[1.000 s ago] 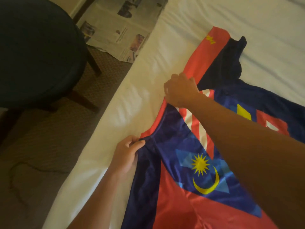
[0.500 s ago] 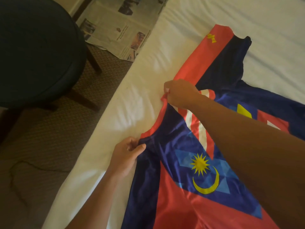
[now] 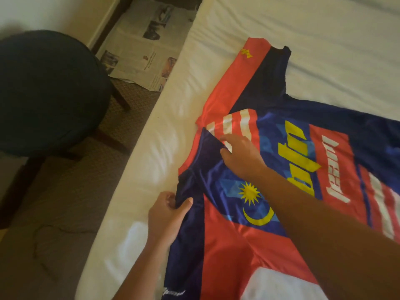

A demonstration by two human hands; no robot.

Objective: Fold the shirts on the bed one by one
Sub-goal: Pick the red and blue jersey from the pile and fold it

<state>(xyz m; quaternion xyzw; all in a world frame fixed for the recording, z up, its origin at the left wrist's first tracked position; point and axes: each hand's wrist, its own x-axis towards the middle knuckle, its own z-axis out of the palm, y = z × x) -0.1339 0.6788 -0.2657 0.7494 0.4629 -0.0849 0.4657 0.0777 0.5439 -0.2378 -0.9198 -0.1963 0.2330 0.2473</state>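
Observation:
A red and navy jersey [image 3: 303, 169] with a yellow star and crescent lies spread face up on the white bed [image 3: 281, 29]. Its collar is at the bed's left side and one sleeve stretches away toward the far side. My left hand [image 3: 166, 215] pinches the navy shoulder edge by the collar between thumb and fingers. My right hand [image 3: 240, 156] rests on the chest just inside the collar, its fingers loosely curled on the cloth near the red and white stripes. Whether it grips any fabric I cannot make out.
A dark round stool [image 3: 47, 92] on wooden legs stands on the carpet left of the bed. Sheets of newspaper [image 3: 147, 44] lie on the floor beyond it, against the bed's side. A thin cord [image 3: 49, 239] trails over the carpet.
My right hand has let go of the far shoulder edge and drawn back onto the chest by the collar. The far sleeve now lies flatter. My left hand keeps its pinch.

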